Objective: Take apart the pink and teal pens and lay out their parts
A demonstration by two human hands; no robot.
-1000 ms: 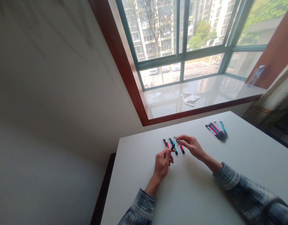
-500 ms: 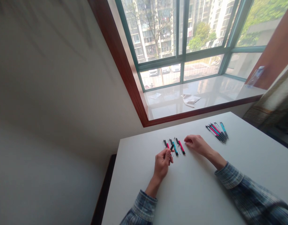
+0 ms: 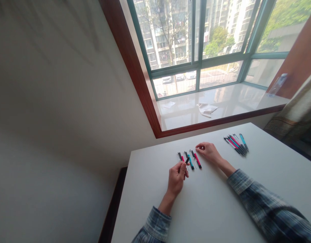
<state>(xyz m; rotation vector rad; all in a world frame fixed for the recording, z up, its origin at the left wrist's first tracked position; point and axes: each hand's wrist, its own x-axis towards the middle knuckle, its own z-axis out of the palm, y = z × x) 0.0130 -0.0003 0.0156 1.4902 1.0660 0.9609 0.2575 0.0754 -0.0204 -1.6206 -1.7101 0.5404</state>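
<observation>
My left hand (image 3: 176, 177) is closed around a short black pen part (image 3: 187, 160), which pokes up past the thumb and fingertips. Just beyond it lie pen pieces on the table: a teal barrel (image 3: 191, 162), a red barrel (image 3: 198, 161), thin clear refills and small black parts. A second red piece is partly covered by my left hand. My right hand (image 3: 208, 151) rests at the right side of these pieces, its fingers curled and pinched together near their upper ends. Whatever sits between those fingertips is too small to make out.
On the right part of the white table (image 3: 211, 209) lies a row of several whole pens (image 3: 237, 145) in red, teal, black and white. Behind the table, the window sill holds a white cloth (image 3: 207, 109) and a clear bottle (image 3: 278, 85). A wall stands to the left.
My right hand has moved a little left, closer to the upper ends of the pen pieces. My left hand keeps hold of the black pen part. The view has shifted slightly.
</observation>
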